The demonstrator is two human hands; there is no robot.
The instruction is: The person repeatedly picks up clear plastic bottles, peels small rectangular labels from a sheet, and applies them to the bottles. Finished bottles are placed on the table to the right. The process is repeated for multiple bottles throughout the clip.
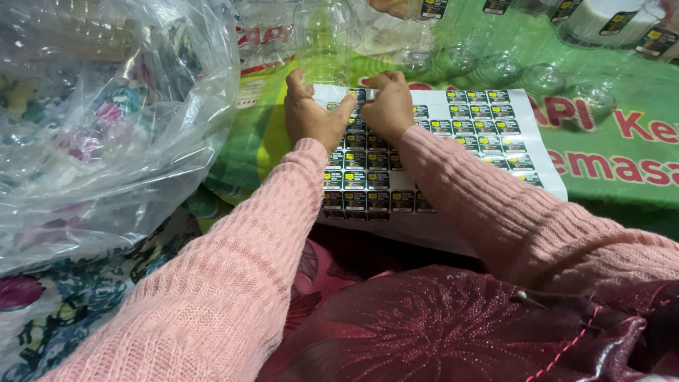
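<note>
Both hands, left hand (309,113) and right hand (385,106), pinch small black-and-yellow labels on the white sticker sheet (453,134) (clear plastic bottle (324,42) at twelve o'clock).

Two hands are at work, the left hand (310,113) and the right hand (387,106), both resting on one white sheet of labels (453,134). That sheet carries several dozen small dark stickers in rows, too many and too covered by the arms to count exactly. One clear plastic bottle (322,42) stands just behind the hands, one big clear plastic bag (106,127) lies at the left, and about five more clear bottles (498,67) lie on the single green printed sheet (622,163).
</note>
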